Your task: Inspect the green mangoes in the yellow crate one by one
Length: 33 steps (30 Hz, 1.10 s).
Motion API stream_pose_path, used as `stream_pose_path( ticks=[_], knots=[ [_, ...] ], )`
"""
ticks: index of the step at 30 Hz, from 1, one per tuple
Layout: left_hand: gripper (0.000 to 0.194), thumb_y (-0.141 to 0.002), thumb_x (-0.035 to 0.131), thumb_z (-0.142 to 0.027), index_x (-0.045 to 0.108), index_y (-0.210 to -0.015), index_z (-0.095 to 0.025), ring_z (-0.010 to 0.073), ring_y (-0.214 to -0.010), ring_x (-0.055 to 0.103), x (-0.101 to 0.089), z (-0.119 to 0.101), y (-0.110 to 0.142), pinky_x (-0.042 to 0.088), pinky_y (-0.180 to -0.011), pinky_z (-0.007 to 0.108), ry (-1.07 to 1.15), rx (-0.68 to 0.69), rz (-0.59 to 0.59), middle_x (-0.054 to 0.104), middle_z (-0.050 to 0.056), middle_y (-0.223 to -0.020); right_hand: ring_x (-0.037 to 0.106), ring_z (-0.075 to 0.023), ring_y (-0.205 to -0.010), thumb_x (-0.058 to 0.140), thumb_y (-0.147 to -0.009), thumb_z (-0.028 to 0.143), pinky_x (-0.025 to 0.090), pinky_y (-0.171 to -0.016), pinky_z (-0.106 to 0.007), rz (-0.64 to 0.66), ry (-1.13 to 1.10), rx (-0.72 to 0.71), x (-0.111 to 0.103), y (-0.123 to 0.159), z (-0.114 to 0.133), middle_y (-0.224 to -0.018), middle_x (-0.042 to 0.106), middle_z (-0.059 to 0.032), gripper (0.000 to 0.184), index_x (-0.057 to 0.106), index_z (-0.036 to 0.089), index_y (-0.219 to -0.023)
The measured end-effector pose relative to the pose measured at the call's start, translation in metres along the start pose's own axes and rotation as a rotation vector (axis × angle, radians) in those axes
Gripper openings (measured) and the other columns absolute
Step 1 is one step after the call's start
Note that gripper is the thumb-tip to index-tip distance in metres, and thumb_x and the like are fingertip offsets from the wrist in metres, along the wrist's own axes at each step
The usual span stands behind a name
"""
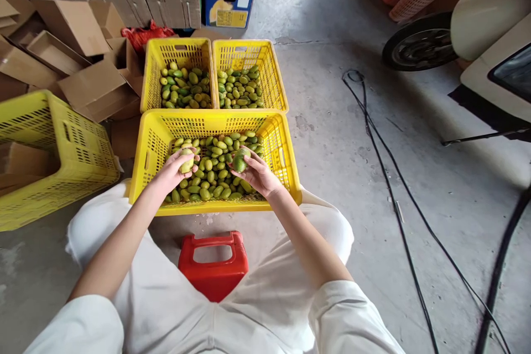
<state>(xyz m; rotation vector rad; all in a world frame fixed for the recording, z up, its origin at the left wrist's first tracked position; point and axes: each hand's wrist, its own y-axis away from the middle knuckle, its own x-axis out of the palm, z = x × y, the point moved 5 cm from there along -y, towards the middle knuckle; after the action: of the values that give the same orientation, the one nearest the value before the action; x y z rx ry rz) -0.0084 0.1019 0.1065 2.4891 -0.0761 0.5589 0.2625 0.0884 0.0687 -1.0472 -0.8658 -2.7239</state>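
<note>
My left hand [175, 168] is closed round a yellowish-green mango [186, 161], over the left part of the large yellow crate [215, 208]. A darker green mango [239, 161] sits in my right hand [260, 175], gripped by its fingers above the crate's right half. Beneath both hands lie many small green mangoes [213, 180] that cover most of the crate floor. Two smaller yellow crates stand right behind: the left one [148, 74] has mixed yellow and green fruit, and the right one [271, 74] holds mostly green fruit.
A red plastic stool [213, 276] is between my legs. At the left are a tilted yellow crate [83, 149] and a heap of cardboard boxes [89, 86]. Black cables [392, 182] run across the floor at the right, near a vehicle's wheel [421, 44].
</note>
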Motion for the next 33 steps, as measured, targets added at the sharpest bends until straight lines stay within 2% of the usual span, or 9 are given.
stream_pose_path(
  ticks=[3,8,12,15,18,21,24,28,33],
  knots=[
    [0.03,-0.083,0.084,-0.028,0.075,-0.11,-0.019,0.019,-0.072,0.076,-0.002,-0.001,-0.002,0.053,-0.053,0.023,0.067,-0.012,0.002,0.079,0.006,-0.092,0.079,-0.0186,-0.083,0.105,-0.085,0.034,0.069,-0.072,-0.028,-0.038,-0.004,0.009,-0.002,0.0,-0.002,-0.095,0.081,0.0024,0.041,0.079,0.029,-0.115],
    [0.035,-0.09,0.082,-0.022,0.079,-0.125,-0.02,0.0231,-0.083,0.083,-0.005,0.001,-0.005,0.067,-0.068,0.03,0.062,-0.028,-0.019,0.087,0.01,-0.105,0.079,-0.016,-0.086,0.104,-0.087,0.029,0.068,-0.073,-0.024,-0.104,-0.027,0.007,-0.004,0.0,-0.001,-0.098,0.081,0.0013,0.033,0.074,0.028,-0.101],
    [0.042,-0.082,0.101,-0.022,0.078,-0.118,-0.021,0.0201,-0.078,0.081,-0.007,0.001,-0.006,0.06,-0.062,0.025,0.032,0.025,-0.03,0.088,0.01,-0.106,0.074,-0.0134,-0.079,0.096,-0.095,0.034,0.062,-0.063,-0.02,-0.085,-0.03,-0.004,-0.003,-0.001,0.003,-0.1,0.083,0.0006,0.024,0.078,0.027,-0.109],
    [0.046,-0.077,0.107,-0.023,0.075,-0.109,-0.021,0.0174,-0.075,0.077,-0.008,0.0,-0.007,0.055,-0.059,0.022,0.049,0.061,-0.055,0.086,0.008,-0.1,0.078,-0.0183,-0.085,0.084,-0.1,0.042,0.068,-0.068,-0.026,-0.081,-0.063,0.004,-0.004,-0.003,0.005,-0.101,0.084,-0.0015,0.022,0.081,0.027,-0.117],
    [0.036,-0.084,0.102,-0.027,0.079,-0.111,-0.02,0.0131,-0.067,0.07,-0.007,-0.005,-0.005,0.048,-0.053,0.02,0.087,0.068,-0.099,0.082,0.005,-0.094,0.083,-0.0229,-0.096,0.077,-0.097,0.035,0.072,-0.075,-0.033,-0.122,-0.072,-0.004,-0.008,-0.005,0.005,-0.105,0.085,-0.0001,0.028,0.08,0.032,-0.124],
    [0.025,-0.091,0.091,-0.027,0.084,-0.111,-0.016,0.0115,-0.062,0.065,-0.003,-0.01,-0.003,0.044,-0.048,0.02,0.13,0.032,-0.115,0.079,0.006,-0.093,0.082,-0.0204,-0.093,0.081,-0.089,0.025,0.07,-0.076,-0.031,-0.166,-0.03,-0.026,-0.01,-0.005,0.005,-0.106,0.085,0.0032,0.041,0.079,0.035,-0.129],
    [0.026,-0.089,0.085,-0.024,0.087,-0.113,-0.013,0.0121,-0.064,0.066,-0.001,-0.012,-0.002,0.044,-0.048,0.021,0.147,0.005,-0.118,0.082,0.01,-0.1,0.075,-0.0163,-0.082,0.096,-0.081,0.029,0.066,-0.073,-0.027,-0.198,0.012,-0.059,-0.009,-0.003,0.005,-0.105,0.085,0.0038,0.043,0.08,0.033,-0.12],
    [0.019,-0.085,0.094,-0.021,0.086,-0.101,-0.014,0.0115,-0.07,0.063,-0.006,-0.008,-0.003,0.042,-0.051,0.019,0.13,0.065,-0.166,0.08,0.008,-0.096,0.068,-0.0146,-0.078,0.109,-0.07,0.039,0.059,-0.067,-0.023,-0.244,0.042,-0.091,-0.006,-0.001,0.006,-0.09,0.076,0.0034,0.045,0.074,0.028,-0.096],
    [0.029,-0.086,0.105,-0.029,0.078,-0.091,-0.017,0.0108,-0.072,0.06,-0.007,-0.003,-0.005,0.037,-0.053,0.018,0.129,0.114,-0.235,0.075,0.005,-0.092,0.066,-0.017,-0.073,0.112,-0.068,0.057,0.042,-0.049,-0.021,-0.258,0.094,-0.001,-0.008,-0.002,0.001,-0.077,0.068,0.0024,0.057,0.069,0.027,-0.092]
  ],
)
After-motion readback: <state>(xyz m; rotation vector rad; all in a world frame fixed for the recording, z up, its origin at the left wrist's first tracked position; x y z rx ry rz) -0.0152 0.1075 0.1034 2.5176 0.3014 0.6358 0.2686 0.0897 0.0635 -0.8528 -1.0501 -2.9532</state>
